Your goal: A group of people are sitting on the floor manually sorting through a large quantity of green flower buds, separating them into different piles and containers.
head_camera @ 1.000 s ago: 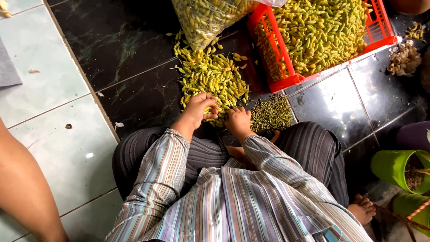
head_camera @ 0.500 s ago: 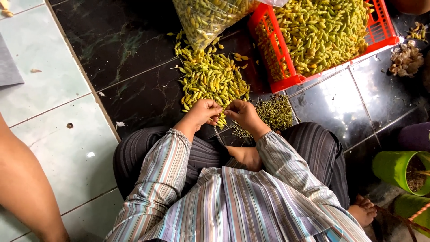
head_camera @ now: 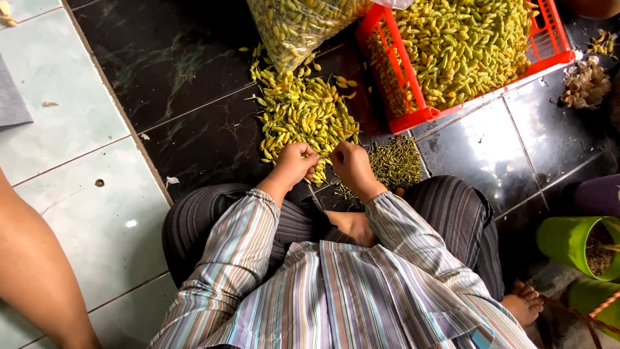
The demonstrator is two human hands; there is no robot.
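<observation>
Here, left hand and right hand, grips pinched together, contents unclear, touching chilli pile

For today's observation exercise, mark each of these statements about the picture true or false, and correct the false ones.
1. Both hands meet at the near edge of the loose pile of yellow-green pods. True: left hand, right hand.
2. The red crate is empty. False: it is heaped with pods.
3. The pile lies on pale tiles. False: it lies on the dark tiles.
4. A small heap of thin green stems lies beside the right hand. True.
5. Green pots stand at the right. True.
</observation>
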